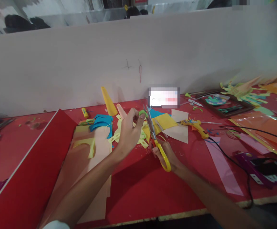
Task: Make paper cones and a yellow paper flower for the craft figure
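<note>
My left hand (131,128) pinches a small curled strip of green paper (142,112) between thumb and fingers. Scissors with yellow handles (163,156) are in my right hand (168,152), blades pointing up and slightly apart beside the green strip. Whether the blades touch the paper I cannot tell. Behind my hands lie a yellow paper piece (164,121) and a blue paper piece (159,113). Pale yellow-green cut paper shapes (115,137) lie partly hidden behind my left hand. A yellow paper cone (109,101) stands beyond it.
Peach paper sheets (90,178) and a red board (31,159) lie at left. A yellow glue gun (197,126) with a black cord rests at right, near pink paper (224,168). A lit screen (164,97) leans on the white partition (81,70). A dark tray (238,111) holds tools.
</note>
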`<state>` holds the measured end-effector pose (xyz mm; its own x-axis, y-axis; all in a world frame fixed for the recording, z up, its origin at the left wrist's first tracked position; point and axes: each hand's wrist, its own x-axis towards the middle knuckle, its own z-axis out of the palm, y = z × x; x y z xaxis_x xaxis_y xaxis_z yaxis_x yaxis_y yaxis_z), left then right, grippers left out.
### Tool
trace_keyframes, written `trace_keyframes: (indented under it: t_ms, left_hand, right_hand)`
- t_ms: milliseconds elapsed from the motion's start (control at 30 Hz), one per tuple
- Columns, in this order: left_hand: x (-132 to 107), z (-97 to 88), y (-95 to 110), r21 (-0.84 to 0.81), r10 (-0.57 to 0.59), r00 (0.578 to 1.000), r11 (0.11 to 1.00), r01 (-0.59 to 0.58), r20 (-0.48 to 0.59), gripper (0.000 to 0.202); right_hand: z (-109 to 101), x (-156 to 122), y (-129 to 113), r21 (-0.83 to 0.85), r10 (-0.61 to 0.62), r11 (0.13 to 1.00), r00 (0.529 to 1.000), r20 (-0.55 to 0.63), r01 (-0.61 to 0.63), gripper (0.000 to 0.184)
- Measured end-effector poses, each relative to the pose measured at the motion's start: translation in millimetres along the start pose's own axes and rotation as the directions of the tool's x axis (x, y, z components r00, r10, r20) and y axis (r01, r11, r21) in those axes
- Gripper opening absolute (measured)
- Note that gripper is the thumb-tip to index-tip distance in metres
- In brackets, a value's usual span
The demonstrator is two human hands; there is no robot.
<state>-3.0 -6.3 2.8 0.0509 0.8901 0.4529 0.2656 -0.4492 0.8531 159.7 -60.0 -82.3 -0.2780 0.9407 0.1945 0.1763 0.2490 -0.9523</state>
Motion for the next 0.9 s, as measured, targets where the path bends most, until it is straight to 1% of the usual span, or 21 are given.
trace_keyframes:
  t_ms: [433, 600, 767, 900]
  left_hand:
    - [0.8, -0.8, 4.9, 0.008, -0.007, 1.0, 1.0, 0.007, 0.001, 0.031]
    - [1.2, -0.2, 4.0, -0.003, 0.005, 1.0, 1.0, -0.005, -0.007, 0.027]
    - [0.8, 0.4, 3.4, -0.001, 0.022, 1.0, 1.0, -0.022, 0.001, 0.027]
    - [0.6, 0.4, 2.5, -0.003, 0.021, 1.0, 1.0, -0.021, -0.001, 0.027]
  right_hand:
    - [-0.3, 0.1, 3.7, -0.04, 0.0, 0.999, 1.0, -0.012, 0.0, 0.07]
    - [0.9, 0.0, 1.9, 0.002, 0.002, 1.0, 1.0, -0.009, -0.002, 0.068]
    - [0.5, 0.3, 0.9, -0.038, -0.015, 0.999, 1.0, -0.018, 0.014, 0.069]
    - [0.0, 0.4, 1.2, -0.038, -0.018, 0.999, 1.0, -0.018, 0.018, 0.068]
